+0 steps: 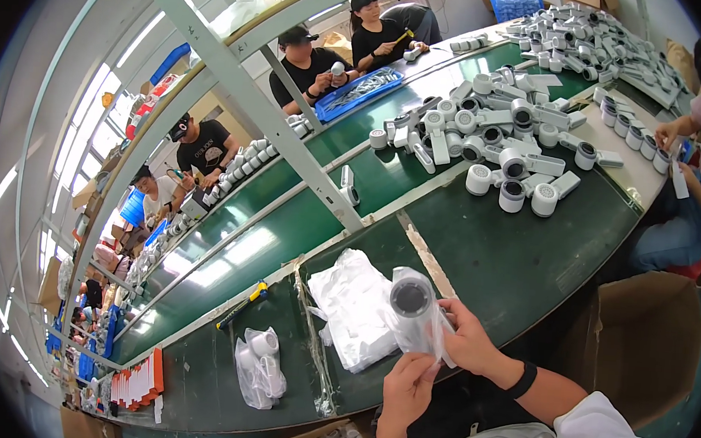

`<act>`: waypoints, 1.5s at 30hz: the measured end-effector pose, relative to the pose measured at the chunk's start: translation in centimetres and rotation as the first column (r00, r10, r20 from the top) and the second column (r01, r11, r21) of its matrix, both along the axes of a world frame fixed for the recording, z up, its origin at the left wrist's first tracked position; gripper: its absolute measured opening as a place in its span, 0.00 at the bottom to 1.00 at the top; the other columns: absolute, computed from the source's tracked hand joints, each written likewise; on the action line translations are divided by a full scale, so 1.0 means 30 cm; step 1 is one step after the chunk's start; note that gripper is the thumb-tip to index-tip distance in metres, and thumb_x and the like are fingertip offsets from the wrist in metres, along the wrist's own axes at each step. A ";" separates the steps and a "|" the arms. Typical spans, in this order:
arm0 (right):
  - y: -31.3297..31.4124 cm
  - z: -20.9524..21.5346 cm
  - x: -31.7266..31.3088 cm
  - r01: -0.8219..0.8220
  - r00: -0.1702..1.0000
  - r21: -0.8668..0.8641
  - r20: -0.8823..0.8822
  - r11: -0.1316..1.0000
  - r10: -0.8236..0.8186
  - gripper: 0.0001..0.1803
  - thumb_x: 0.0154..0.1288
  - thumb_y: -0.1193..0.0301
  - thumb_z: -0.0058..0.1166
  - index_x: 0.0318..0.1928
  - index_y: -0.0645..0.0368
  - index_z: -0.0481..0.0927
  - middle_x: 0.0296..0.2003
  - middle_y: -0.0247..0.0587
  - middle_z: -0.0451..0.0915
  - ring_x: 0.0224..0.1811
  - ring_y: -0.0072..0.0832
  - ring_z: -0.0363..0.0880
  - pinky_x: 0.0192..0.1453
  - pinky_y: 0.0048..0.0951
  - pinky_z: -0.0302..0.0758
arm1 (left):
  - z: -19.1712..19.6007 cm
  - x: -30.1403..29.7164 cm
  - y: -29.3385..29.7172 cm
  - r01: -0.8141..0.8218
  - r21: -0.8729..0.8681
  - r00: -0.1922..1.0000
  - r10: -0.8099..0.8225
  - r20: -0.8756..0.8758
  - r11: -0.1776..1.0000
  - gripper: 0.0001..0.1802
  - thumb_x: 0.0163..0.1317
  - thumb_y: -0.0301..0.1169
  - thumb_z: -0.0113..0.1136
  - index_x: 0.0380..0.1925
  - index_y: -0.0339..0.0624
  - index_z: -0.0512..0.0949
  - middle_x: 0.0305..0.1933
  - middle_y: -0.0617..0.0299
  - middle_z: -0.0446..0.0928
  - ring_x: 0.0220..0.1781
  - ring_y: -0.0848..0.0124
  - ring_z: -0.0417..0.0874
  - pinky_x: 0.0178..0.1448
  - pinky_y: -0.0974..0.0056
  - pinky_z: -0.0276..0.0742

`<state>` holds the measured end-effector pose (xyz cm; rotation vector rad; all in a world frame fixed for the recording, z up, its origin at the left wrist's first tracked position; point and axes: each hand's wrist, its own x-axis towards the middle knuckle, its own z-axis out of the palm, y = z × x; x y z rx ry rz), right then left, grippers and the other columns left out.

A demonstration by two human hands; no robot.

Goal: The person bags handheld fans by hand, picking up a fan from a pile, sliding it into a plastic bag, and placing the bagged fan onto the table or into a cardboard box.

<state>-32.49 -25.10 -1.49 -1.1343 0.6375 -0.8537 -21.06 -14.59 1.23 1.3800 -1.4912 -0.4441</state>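
A white handheld device [412,296] with a round, dark-faced head sits inside a clear plastic bag [433,341] above the near edge of the bench. My right hand [472,341] is closed around its handle through the plastic. My left hand [408,391] is closed, its fingers pinching the lower end of the bag. Just left of the device lies a stack of clear plastic bags [350,305]. Further left, bagged devices [259,370] rest on the dark green bench [520,257].
Loose devices [490,123] pile up at the far right. A yellow-and-black tool [243,304] lies left of the bags. Cardboard boxes [645,341] stand below the bench. A metal post [267,122] rises by the green conveyor [284,226]. Co-workers [317,72] sit across and at right.
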 end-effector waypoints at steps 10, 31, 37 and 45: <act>0.044 0.056 0.043 0.042 0.992 0.024 0.115 0.999 -0.045 0.21 0.71 0.67 0.52 0.59 0.60 0.63 0.40 0.41 0.79 0.41 0.20 0.77 0.41 0.24 0.74 | -0.085 0.058 0.041 -0.250 0.172 0.853 0.301 -0.426 0.953 0.06 0.67 0.26 0.56 0.40 0.35 0.76 0.38 0.64 0.78 0.38 0.78 0.75 0.43 0.72 0.72; 0.062 0.042 0.034 0.166 0.902 -0.790 -0.121 0.591 -0.415 0.04 0.57 0.76 0.60 0.34 0.61 0.83 0.25 0.43 0.80 0.23 0.33 0.80 0.27 0.29 0.75 | -0.142 0.142 0.085 -0.113 0.102 0.455 0.143 -0.879 0.988 0.24 0.69 0.41 0.57 0.52 0.30 0.71 0.49 0.55 0.80 0.47 0.67 0.83 0.52 0.62 0.79; 0.126 -0.001 0.019 -0.011 0.966 -0.779 -0.170 0.627 -0.194 0.04 0.55 0.78 0.60 0.32 0.61 0.84 0.23 0.42 0.81 0.21 0.33 0.80 0.26 0.27 0.75 | -0.059 0.276 0.277 -0.542 0.200 0.484 0.498 -0.720 0.816 0.12 0.68 0.30 0.57 0.47 0.32 0.77 0.43 0.59 0.82 0.40 0.72 0.82 0.46 0.67 0.77; 0.080 -0.091 -0.001 -0.083 0.937 -0.526 -0.332 0.847 -0.114 0.06 0.61 0.72 0.60 0.35 0.62 0.84 0.25 0.43 0.82 0.21 0.24 0.78 0.26 0.24 0.72 | 0.063 0.631 0.702 -0.993 0.004 0.121 0.976 0.182 0.122 0.15 0.59 0.35 0.64 0.30 0.30 0.77 0.25 0.55 0.78 0.26 0.66 0.77 0.34 0.60 0.72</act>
